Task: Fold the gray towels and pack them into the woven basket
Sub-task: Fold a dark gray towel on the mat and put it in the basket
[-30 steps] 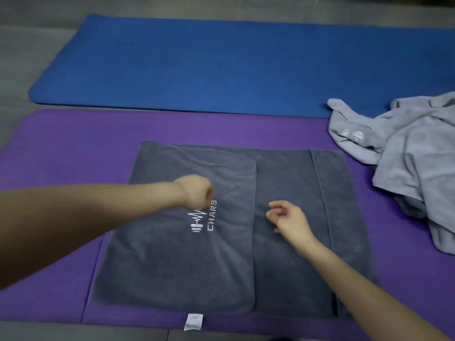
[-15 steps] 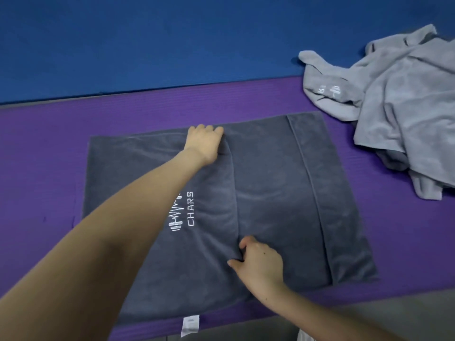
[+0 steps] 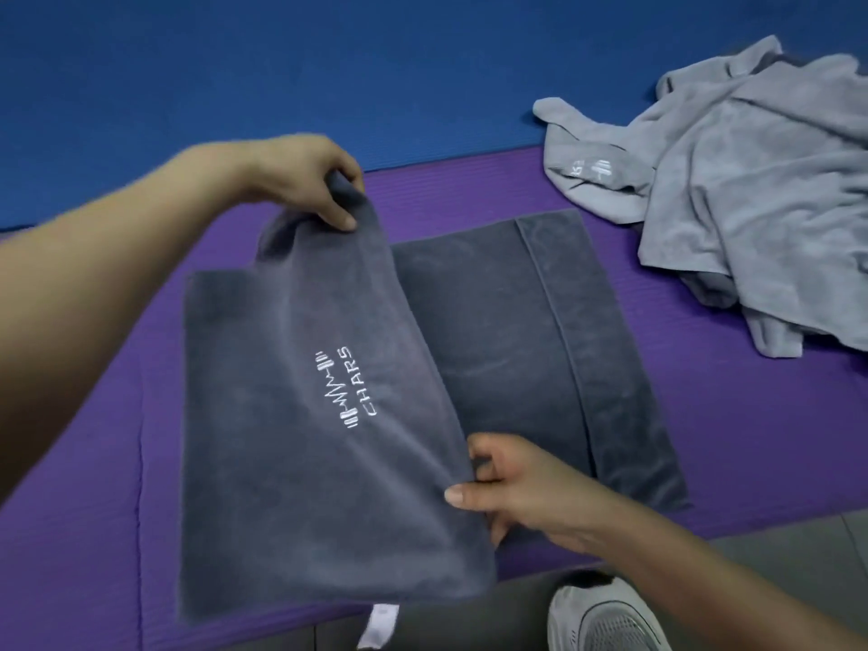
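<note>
Thumb and fingers of the left hand [image 3: 300, 176] pinch the far corner of the dark gray towel [image 3: 300, 462], holding its logo flap raised off the lower layer. The right hand [image 3: 521, 491] pinches the flap's near edge. The towel lies on the purple mat [image 3: 751, 439]. A crumpled light gray towel pile [image 3: 751, 190] lies to the right, across the purple mat and the blue mat [image 3: 282, 63].

The dark charcoal-gray terry towel [image 3: 300, 486] bears a white stitched dumbbell-and-pulse-line logo [image 3: 347, 390] with the word CHARS, and a small white label [image 3: 378, 624] at its hem. The crumpled pale gray towel heap [image 3: 751, 204] shows a fainter white mark [image 3: 592, 169]. The purple foam mat [image 3: 751, 415] is finely ribbed, and the blue foam mat [image 3: 329, 63] is plain.
</note>
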`<state>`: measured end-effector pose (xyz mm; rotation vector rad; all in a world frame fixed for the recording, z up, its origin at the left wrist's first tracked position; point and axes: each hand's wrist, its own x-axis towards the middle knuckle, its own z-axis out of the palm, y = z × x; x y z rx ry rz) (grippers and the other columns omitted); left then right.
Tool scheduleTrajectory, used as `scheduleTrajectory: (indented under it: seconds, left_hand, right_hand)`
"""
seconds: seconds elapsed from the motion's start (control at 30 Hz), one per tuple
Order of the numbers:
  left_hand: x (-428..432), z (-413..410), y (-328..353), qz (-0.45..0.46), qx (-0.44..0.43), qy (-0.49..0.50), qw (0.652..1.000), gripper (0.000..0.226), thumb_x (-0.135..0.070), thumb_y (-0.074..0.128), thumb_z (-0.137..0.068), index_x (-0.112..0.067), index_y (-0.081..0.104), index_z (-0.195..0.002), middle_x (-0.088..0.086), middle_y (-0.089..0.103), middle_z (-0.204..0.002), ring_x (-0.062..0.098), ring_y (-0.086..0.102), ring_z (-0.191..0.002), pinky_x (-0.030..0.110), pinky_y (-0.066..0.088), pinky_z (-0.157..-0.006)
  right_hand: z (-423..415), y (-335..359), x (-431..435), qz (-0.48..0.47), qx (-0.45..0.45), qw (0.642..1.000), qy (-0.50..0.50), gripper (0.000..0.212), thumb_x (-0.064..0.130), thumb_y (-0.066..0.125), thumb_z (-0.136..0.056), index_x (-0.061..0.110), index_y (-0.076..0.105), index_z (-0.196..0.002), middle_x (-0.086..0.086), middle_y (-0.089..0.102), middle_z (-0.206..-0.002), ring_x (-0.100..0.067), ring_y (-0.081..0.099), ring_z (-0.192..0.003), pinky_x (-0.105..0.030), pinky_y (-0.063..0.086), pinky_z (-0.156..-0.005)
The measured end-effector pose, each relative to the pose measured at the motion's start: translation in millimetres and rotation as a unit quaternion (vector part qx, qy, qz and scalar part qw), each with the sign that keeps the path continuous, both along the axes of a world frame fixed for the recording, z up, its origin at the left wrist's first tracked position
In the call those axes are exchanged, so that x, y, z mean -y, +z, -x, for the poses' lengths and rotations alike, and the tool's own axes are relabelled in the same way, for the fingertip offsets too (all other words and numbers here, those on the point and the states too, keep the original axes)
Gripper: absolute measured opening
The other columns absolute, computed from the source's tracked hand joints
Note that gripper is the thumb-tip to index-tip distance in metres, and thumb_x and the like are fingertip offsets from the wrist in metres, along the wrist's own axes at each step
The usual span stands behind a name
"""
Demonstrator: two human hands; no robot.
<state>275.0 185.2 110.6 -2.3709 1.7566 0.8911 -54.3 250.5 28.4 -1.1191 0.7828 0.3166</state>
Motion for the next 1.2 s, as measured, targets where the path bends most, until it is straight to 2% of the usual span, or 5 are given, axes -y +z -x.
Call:
scheduleTrajectory:
  seconds: [0.3, 0.47, 0.73, 0.93, 1.2]
  left_hand:
    - [105, 90, 15, 0.05, -0.015, -0.054, 0.997, 0.019, -0.017, 0.076, -0.074, -0.013, 0.067, -0.09, 0.003, 0.06, -0.084, 0.017, 0.05, -0.078, 0.021, 0.036, -0.059]
    - [161, 135, -44, 0.039, -0.001, -0.07, 0.997, 0.013, -0.017, 0.071, -0.079, -0.015, 0.065, -0.09, 0.007, 0.063, -0.096, 0.02, 0.053, -0.085, 0.026, 0.038, -0.071]
    - [192, 166, -84, 0.073, -0.011, -0.034, 0.997, 0.018, -0.017, 0.067, -0.081, -0.017, 0.067, -0.099, 0.003, 0.064, -0.107, 0.022, 0.055, -0.101, 0.028, 0.039, -0.075]
    - [200, 185, -115, 0.104, 0.052, -0.001, 0.993, 0.03, -0.022, 0.058, -0.085, -0.023, 0.06, -0.115, 0.005, 0.059, -0.12, 0.027, 0.051, -0.113, 0.038, 0.037, -0.091]
    - [119, 144, -131, 0.173, 0.084, 0.118, 0.974, 0.044, -0.021, 0.052, -0.091, -0.018, 0.046, -0.134, 0.018, 0.05, -0.126, 0.038, 0.044, -0.118, 0.043, 0.036, -0.097]
  right_hand:
    - [81, 13, 100, -0.024, -0.073, 0.997, -0.033, 0.074, 0.03, 0.091, -0.05, -0.004, 0.061, -0.108, -0.013, 0.069, -0.083, -0.02, 0.065, -0.062, -0.025, 0.051, -0.044]
    - [114, -18, 132, -0.01, -0.125, 0.991, -0.037, 0.028, 0.009, 0.07, -0.081, 0.0, 0.061, -0.106, -0.005, 0.067, -0.079, -0.015, 0.062, -0.061, -0.023, 0.049, -0.048]
    - [149, -40, 157, -0.013, -0.138, 0.989, -0.043, 0.073, 0.035, 0.086, -0.048, 0.004, 0.064, -0.111, -0.01, 0.07, -0.091, -0.021, 0.063, -0.075, -0.024, 0.049, -0.052]
    - [150, -60, 159, 0.092, -0.235, 0.966, -0.062, 0.012, 0.011, 0.068, -0.084, 0.003, 0.062, -0.09, -0.005, 0.059, -0.066, -0.013, 0.051, -0.05, -0.025, 0.045, -0.047]
    - [125, -53, 149, 0.518, -0.373, 0.759, 0.129, 0.027, 0.044, 0.051, -0.092, 0.018, 0.055, -0.1, 0.0, 0.062, -0.105, -0.02, 0.059, -0.096, -0.026, 0.036, -0.066]
